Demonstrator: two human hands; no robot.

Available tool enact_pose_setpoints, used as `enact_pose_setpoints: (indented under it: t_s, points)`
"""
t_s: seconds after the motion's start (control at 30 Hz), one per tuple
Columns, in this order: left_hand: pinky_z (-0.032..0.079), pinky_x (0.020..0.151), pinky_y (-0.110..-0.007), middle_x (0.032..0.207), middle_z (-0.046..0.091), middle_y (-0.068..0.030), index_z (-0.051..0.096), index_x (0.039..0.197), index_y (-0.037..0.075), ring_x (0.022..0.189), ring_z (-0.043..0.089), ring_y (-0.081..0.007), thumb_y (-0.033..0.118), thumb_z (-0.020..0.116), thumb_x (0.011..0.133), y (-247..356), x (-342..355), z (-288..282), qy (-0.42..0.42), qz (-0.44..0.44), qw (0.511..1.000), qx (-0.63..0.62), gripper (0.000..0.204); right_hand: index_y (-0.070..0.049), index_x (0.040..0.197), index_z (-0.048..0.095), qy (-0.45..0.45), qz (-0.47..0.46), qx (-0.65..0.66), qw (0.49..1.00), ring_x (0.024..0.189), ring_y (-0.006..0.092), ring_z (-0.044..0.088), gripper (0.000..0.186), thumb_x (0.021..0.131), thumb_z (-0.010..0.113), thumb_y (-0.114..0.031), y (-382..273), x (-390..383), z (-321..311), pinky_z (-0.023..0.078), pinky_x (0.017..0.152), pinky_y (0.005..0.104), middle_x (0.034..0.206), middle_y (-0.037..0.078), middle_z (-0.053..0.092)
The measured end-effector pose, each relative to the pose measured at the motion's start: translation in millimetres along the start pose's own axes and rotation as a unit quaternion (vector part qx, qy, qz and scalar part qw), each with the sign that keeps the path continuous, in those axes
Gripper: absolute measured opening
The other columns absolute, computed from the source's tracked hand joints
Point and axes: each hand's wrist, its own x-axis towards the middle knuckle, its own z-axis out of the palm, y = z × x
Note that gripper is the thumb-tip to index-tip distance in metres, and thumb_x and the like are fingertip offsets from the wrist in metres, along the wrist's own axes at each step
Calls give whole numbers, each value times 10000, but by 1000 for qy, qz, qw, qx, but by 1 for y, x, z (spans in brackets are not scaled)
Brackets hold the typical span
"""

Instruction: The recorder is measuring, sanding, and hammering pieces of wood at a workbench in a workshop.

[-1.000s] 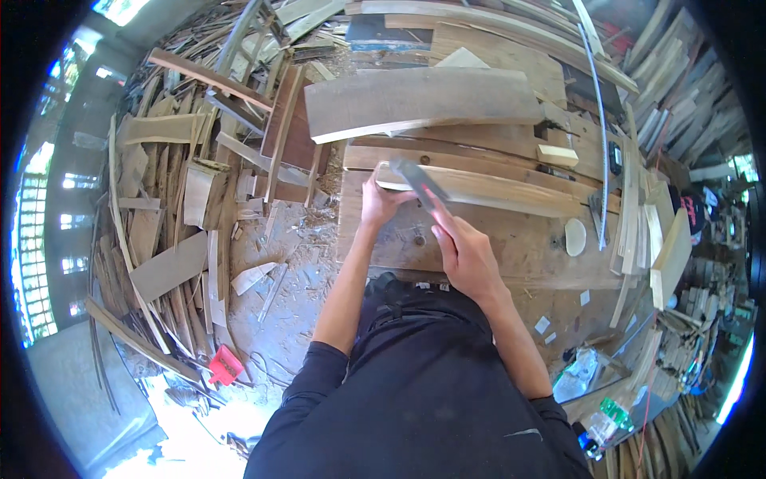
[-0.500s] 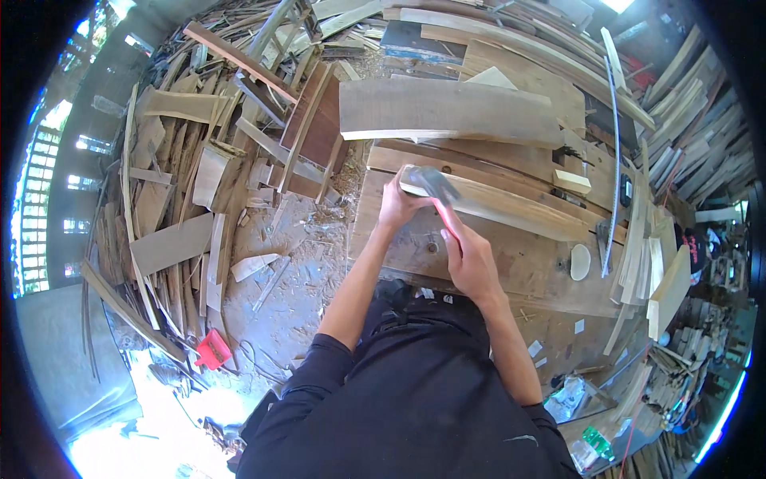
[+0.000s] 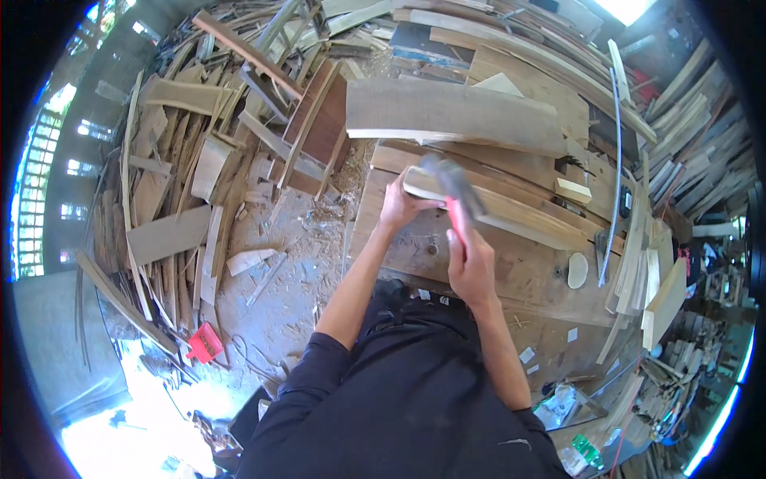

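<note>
My left hand (image 3: 399,206) grips the near-left end of a long, pale wooden board (image 3: 519,217) lying at a slant on the wooden work surface (image 3: 431,254). My right hand (image 3: 472,267) is closed round a red-handled hammer (image 3: 461,203); its dark metal head is blurred, raised over the board's end close to my left hand, and hides part of that end. Whether the head touches the board I cannot tell. A wide, flat plank (image 3: 451,112) lies just beyond. A small pale block (image 3: 573,190) and a pale oval piece (image 3: 578,270) lie to the right.
Scrap wood (image 3: 171,235) is heaped along the left, with a wooden frame (image 3: 311,128). A red dustpan (image 3: 205,343) sits low left on the littered floor (image 3: 271,295). Long strips lean at the right (image 3: 674,112). A thin pale rail (image 3: 616,160) runs along the right side.
The hammer head has lifted slightly and shifted right since half a second ago, with my right hand following. My left hand still holds the board's end. The whole view has shifted a little.
</note>
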Motion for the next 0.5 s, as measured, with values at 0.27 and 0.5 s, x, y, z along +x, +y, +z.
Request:
enact_pose_setpoints:
  t_s: [0.27, 0.5]
  points:
    - [615, 870, -402, 1054, 783, -140, 677, 1167, 35, 1011, 782, -276, 342, 1036, 632, -1, -1, -1, 2, 16, 1000, -14, 714, -11, 1476, 560, -27, -40, -49, 998, 860, 420, 693, 440, 1037, 574, -42, -17, 5, -37, 551, 798, 470, 995, 229, 712]
    - [608, 885, -382, 1041, 796, -119, 684, 1131, 33, 1007, 780, -211, 298, 1042, 628, -4, -5, -1, -1, 4, 1000, -23, 672, 14, 1497, 514, 22, 37, -36, 998, 794, 401, 670, 466, 1046, 589, -72, -23, -1, -31, 523, 716, 449, 920, 263, 650]
